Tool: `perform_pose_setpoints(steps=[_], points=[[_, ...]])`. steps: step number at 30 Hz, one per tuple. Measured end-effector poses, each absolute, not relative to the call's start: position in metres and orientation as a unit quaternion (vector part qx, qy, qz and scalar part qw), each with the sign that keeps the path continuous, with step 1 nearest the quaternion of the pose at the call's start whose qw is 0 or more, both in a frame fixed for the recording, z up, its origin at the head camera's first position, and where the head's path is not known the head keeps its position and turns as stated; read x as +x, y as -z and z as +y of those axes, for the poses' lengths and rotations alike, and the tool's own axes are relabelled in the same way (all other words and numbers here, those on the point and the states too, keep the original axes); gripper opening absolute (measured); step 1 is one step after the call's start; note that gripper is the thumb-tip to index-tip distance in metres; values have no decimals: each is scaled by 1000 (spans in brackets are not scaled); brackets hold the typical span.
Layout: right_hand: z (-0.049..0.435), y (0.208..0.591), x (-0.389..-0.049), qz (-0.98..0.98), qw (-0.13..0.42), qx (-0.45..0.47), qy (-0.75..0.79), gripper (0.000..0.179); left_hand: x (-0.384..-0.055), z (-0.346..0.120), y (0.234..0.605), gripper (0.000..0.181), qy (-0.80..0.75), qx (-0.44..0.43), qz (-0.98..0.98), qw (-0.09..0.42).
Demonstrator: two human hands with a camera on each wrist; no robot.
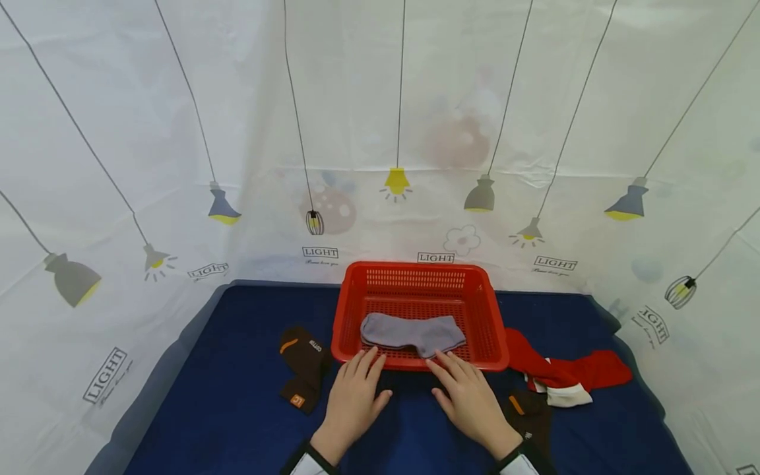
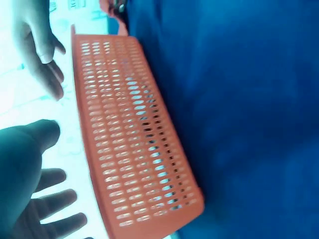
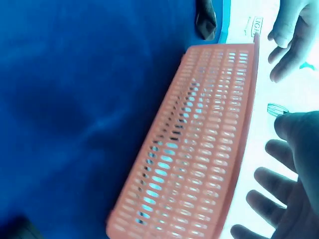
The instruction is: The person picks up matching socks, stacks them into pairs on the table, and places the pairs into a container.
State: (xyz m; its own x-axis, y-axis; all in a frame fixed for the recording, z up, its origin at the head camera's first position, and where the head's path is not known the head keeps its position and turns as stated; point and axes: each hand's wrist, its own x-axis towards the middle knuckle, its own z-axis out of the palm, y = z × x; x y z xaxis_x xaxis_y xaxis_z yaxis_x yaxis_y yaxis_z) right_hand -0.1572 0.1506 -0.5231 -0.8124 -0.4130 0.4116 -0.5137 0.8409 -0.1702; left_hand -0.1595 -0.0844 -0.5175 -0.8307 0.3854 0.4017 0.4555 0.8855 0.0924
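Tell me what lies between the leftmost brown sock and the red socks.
The red basket, with a grey sock lying in it, as the head view shows. There the left hand and right hand also overlap its near rim.

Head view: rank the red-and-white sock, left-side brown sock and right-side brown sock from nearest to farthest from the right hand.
1. Right-side brown sock: just right of the right hand.
2. Red-and-white sock: right of the red basket.
3. Left-side brown sock: opposite side, left of the basket.
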Motion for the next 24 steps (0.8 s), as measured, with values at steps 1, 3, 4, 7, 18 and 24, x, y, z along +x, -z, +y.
perform_pose_setpoints(steps=[1,3,4,7,18,24], points=[[150,525,-155,-942,183,244,-142,54,-157,-84,519,61,93,-218,-952,193],[148,529,-149,-942,183,239,-145,56,-150,-83,522,61,98,-213,-953,190],[147,531,-146,-942,184,236,-150,57,-147,-83,524,61,101,-209,-955,187],[144,538,-137,-941,189,228,-166,57,-137,-81,531,60,112,-196,-960,166],[133,569,-115,-951,153,200,-178,53,-115,-81,564,59,115,-173,-973,99],[132,582,-108,-961,123,180,-169,53,-112,-83,575,58,119,-165,-976,78]])
